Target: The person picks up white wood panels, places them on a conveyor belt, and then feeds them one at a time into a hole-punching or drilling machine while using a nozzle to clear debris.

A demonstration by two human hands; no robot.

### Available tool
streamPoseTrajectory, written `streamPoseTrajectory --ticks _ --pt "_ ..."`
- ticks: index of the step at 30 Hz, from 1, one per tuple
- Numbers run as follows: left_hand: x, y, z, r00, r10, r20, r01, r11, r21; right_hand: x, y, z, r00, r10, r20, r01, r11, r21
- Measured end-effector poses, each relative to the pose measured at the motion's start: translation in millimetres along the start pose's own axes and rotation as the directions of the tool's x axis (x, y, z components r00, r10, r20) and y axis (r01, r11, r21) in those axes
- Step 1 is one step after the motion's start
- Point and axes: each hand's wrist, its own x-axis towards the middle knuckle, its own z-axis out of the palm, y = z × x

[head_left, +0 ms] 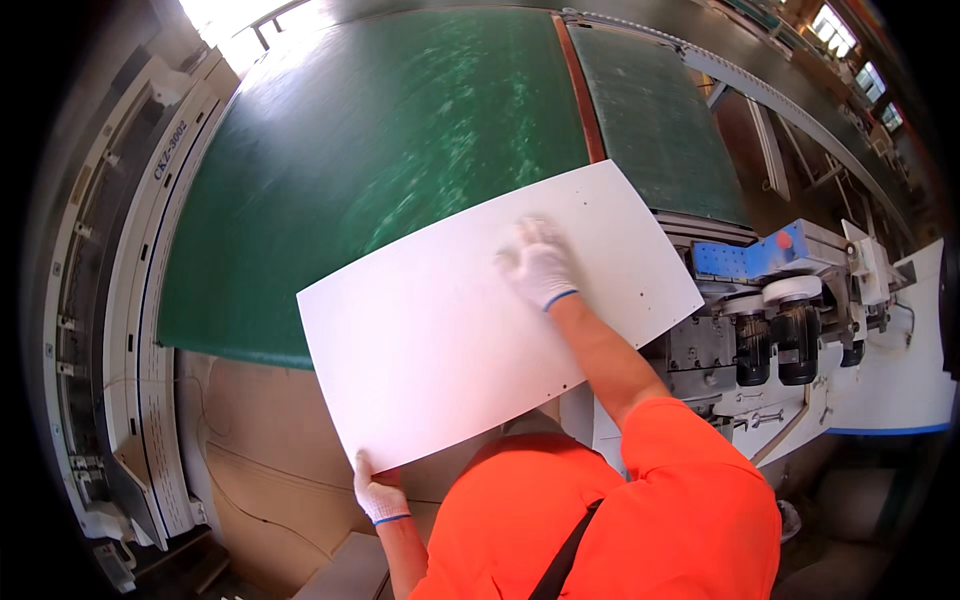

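Observation:
A white rectangular panel (430, 340) with several small drilled holes lies tilted across the near edge of a green conveyor belt (400, 130), its near side reaching toward my body. My left hand (379, 492), in a white glove with a blue cuff, grips the panel's near left corner, thumb on top and the other fingers hidden beneath. My right hand (538, 264), gloved the same way, rests flat on the panel's upper face right of its middle. Its fingers are stretched out and slightly blurred.
At the right stands a machine with a blue housing (770, 252), a red button and black motors (797, 345). Wrenches (768, 417) lie on a white surface beside it. A long white machine frame (150, 290) runs along the left. A reddish strip (580, 90) divides the belt from a second green one (655, 120).

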Motion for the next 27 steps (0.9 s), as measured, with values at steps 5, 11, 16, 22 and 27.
streamPoseTrajectory --ticks 5,11,16,22,27 --pt "-30.9 73.8 -73.8 0.960 0.141 -0.242 -0.168 0.981 -0.096 -64.8 46.2 -106.0 0.748 0.656 0.102 -0.609 0.738 -0.290" --pt "-62.7 146.2 -112.6 0.911 0.323 -0.255 -0.355 0.930 -0.092 -93.9 48.4 -94.0 0.727 0.574 0.377 -0.582 0.807 -0.106" --pt "-111.1 192.4 -115.5 0.837 0.478 -0.266 -0.520 0.846 -0.116 -83.9 -5.9 -69.8 0.742 0.459 0.489 -0.533 0.846 0.015" --pt "-160.2 256.3 -96.8 0.672 0.686 -0.280 -0.732 0.673 -0.105 -81.9 -25.5 -5.6 0.727 0.466 0.504 -0.595 0.794 0.124" --pt "-200.3 324.1 -105.1 0.510 0.791 -0.338 -0.857 0.500 -0.123 -95.1 -151.8 12.4 0.786 0.409 0.465 -0.617 0.453 0.644"
